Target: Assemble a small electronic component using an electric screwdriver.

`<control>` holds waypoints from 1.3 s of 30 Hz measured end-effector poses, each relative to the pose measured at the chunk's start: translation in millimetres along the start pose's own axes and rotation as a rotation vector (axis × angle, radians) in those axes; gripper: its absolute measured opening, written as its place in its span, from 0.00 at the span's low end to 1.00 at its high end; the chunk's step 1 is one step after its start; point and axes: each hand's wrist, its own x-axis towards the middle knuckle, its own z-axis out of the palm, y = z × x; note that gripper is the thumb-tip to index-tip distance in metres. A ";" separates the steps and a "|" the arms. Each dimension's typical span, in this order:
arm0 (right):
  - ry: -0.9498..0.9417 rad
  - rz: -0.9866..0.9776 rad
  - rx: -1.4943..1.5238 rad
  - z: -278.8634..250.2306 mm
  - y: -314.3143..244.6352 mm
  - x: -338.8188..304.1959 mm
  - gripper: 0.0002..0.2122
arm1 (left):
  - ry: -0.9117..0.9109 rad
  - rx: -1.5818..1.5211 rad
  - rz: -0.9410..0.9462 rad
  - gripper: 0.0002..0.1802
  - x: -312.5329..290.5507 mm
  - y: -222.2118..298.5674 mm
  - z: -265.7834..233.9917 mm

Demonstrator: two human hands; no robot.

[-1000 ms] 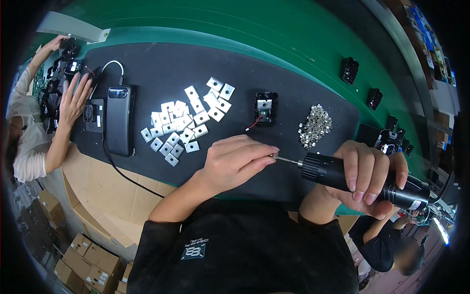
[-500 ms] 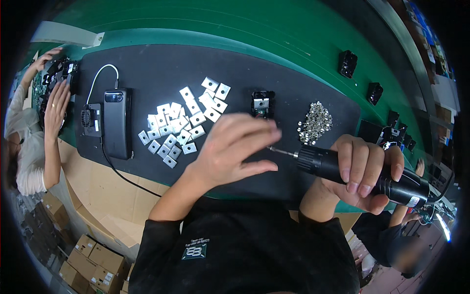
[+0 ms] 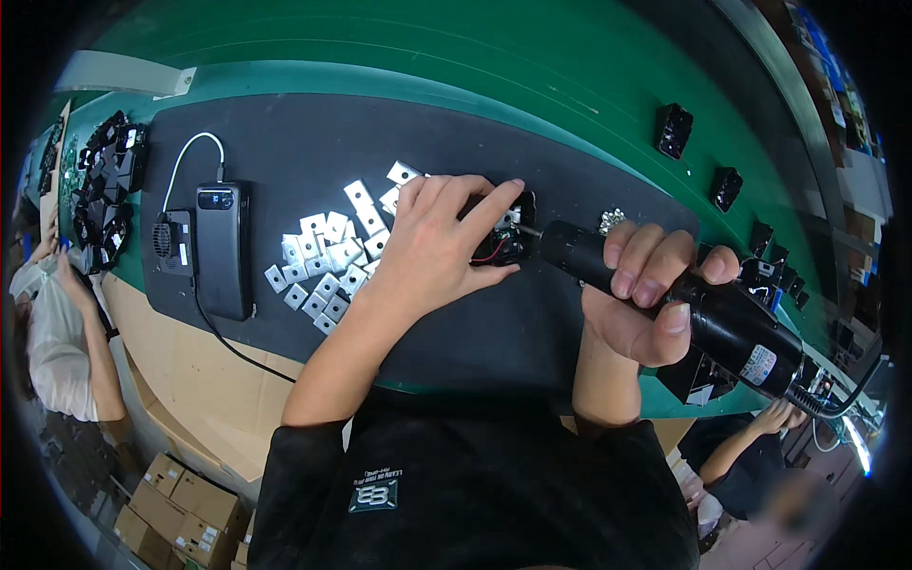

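Observation:
My right hand [image 3: 641, 294] is wrapped round a black corded electric screwdriver [image 3: 731, 337], which tilts down to the left. Its thin bit meets the right side of a small black plastic housing [image 3: 518, 251] on the dark mat. My left hand [image 3: 425, 233] grips that housing from the left, index finger across the top and thumb at the near side. Inside the housing, a red wire and part of a silvery plate show; my fingers cover the rest. Left of this hand lies a loose pile of square metal plates with holes [image 3: 328, 249].
Small silvery fasteners [image 3: 613, 220] lie partly behind the screwdriver. A black power bank [image 3: 223, 252] and a cabled device [image 3: 174, 237] sit at the mat's left. Black housings [image 3: 674, 131] stand on the green surface beyond. Co-workers are at both sides; cartons [image 3: 180, 508] are stacked at lower left.
My left hand has moved up and right and closed on the housing. My right hand has brought the screwdriver up and left, its bit now at the housing.

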 end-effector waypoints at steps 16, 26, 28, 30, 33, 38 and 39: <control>-0.052 0.054 -0.039 2.1 5.7 2.4 0.16 | 0.032 -0.028 -0.012 0.38 4.2 2.0 2.1; -0.098 0.004 -0.086 14.8 14.1 4.0 0.17 | 0.068 -0.048 -0.008 0.39 2.6 -2.4 -7.4; -0.079 -0.053 -0.118 12.1 17.6 2.7 0.21 | 0.110 -0.082 0.026 0.39 3.1 -5.5 3.7; 0.021 -0.098 -0.179 19.3 0.8 2.7 0.27 | 0.115 -0.101 0.054 0.39 5.1 -2.9 8.2; -0.072 -0.133 -0.060 25.5 -22.6 -2.3 0.30 | 0.116 -0.060 0.078 0.43 -5.1 -8.1 10.7; -0.161 -0.077 -0.187 15.7 -30.0 -24.0 0.26 | 0.146 -0.021 0.054 0.44 -11.9 -2.5 10.1; -0.154 -0.058 -0.211 13.9 -27.1 -31.2 0.25 | 0.132 -0.022 0.046 0.45 -12.6 -2.0 8.8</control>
